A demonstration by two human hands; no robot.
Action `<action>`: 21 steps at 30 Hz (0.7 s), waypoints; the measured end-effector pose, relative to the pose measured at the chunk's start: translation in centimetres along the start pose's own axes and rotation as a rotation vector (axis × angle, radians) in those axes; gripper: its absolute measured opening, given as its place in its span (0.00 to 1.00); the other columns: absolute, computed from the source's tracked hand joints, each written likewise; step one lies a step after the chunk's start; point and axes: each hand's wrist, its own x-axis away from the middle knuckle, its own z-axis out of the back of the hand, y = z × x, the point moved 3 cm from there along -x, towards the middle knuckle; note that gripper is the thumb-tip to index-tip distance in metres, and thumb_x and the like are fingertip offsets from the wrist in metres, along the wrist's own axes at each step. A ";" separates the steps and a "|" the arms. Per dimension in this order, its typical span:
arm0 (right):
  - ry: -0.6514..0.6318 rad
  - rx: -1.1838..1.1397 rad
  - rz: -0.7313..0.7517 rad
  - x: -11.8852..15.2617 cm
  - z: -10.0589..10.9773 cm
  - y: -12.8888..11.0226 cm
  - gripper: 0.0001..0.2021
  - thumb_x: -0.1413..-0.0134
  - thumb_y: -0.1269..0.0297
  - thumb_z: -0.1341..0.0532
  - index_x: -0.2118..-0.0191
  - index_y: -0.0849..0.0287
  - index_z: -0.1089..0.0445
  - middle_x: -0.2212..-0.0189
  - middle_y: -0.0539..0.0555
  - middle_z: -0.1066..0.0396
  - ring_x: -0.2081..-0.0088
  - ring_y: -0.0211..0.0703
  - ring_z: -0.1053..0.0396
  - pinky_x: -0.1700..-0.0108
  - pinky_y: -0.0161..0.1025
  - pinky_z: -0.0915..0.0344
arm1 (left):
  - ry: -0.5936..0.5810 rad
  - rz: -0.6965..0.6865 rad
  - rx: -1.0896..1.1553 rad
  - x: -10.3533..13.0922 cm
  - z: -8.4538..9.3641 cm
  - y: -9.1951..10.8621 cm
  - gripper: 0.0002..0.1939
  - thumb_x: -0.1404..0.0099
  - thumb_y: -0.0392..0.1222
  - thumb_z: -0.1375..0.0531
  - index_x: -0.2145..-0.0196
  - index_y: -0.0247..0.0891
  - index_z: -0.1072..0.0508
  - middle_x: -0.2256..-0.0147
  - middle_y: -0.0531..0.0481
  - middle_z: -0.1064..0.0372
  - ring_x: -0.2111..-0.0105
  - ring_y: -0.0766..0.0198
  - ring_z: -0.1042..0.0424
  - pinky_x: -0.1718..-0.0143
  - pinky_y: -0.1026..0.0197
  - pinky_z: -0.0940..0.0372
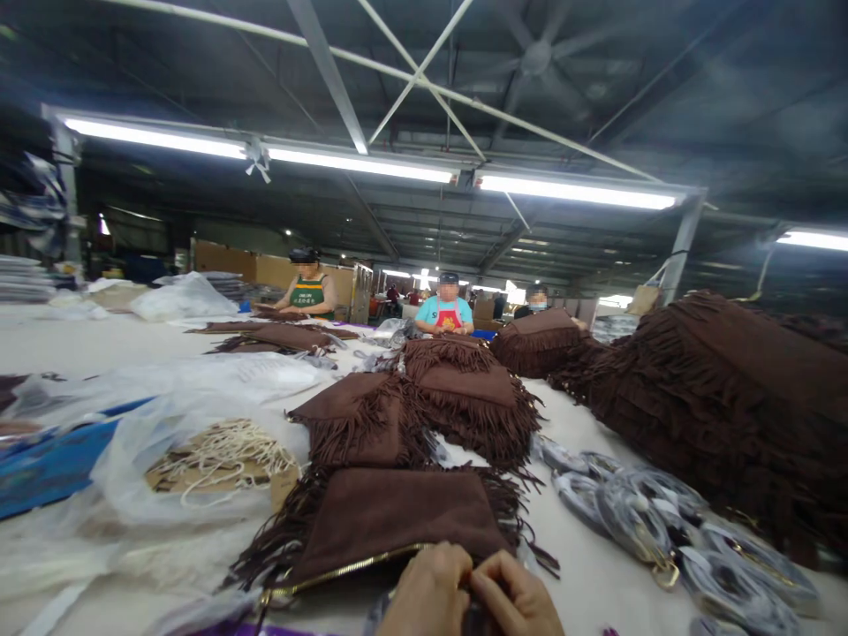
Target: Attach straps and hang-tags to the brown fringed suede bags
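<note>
Just beyond the left hand point(427, 590) and right hand point(515, 599), fingertips drawn together on what I cannot tell, lies the fringed brown pouch point(407, 511); keeping its gold zip point(358, 564) untwisted should help.

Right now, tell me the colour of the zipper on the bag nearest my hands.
The zipper is gold-coloured; it shows best in the head view.

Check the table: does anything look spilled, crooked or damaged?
Nothing looks clearly spilled or damaged. Off-white cords lie in a loose tangle in the plastic bag on the left, and the fringe of the nearest brown pouch splays unevenly. The left hand and right hand partly hide its gold zip.
</note>
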 end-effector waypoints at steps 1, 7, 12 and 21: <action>-0.016 0.059 0.085 0.6 0.2 -1.1 0.14 0.48 0.53 0.46 0.71 0.58 0.33 0.77 0.50 0.32 0.76 0.38 0.35 0.72 0.33 0.38 | 0.053 -0.074 0.001 1.0 1.1 0.0 0.18 0.47 0.26 0.50 0.62 0.38 0.28 0.63 0.48 0.29 0.61 0.61 0.32 0.61 0.62 0.39; -0.272 0.532 0.871 4.2 -1.7 -6.1 0.16 0.47 0.69 0.46 0.51 0.54 0.37 0.57 0.53 0.29 0.56 0.44 0.33 0.54 0.38 0.39 | 0.372 -0.202 -0.520 5.5 5.6 -2.9 0.21 0.41 0.32 0.47 0.49 0.34 0.38 0.52 0.41 0.37 0.52 0.51 0.41 0.54 0.48 0.43; -0.269 0.624 1.004 3.8 -5.1 -3.9 0.10 0.43 0.69 0.50 0.56 0.55 0.37 0.70 0.48 0.27 0.65 0.39 0.31 0.54 0.38 0.40 | 0.254 -0.105 -0.672 4.2 5.5 -5.4 0.10 0.38 0.30 0.50 0.65 0.36 0.30 0.67 0.46 0.33 0.65 0.56 0.36 0.64 0.55 0.41; -0.182 0.398 0.916 4.2 -5.4 -6.7 0.07 0.48 0.69 0.49 0.62 0.57 0.39 0.70 0.51 0.33 0.65 0.41 0.36 0.50 0.43 0.44 | 0.296 -0.058 -0.557 2.0 9.0 -3.6 0.10 0.35 0.36 0.50 0.71 0.37 0.31 0.69 0.50 0.33 0.66 0.61 0.34 0.65 0.61 0.41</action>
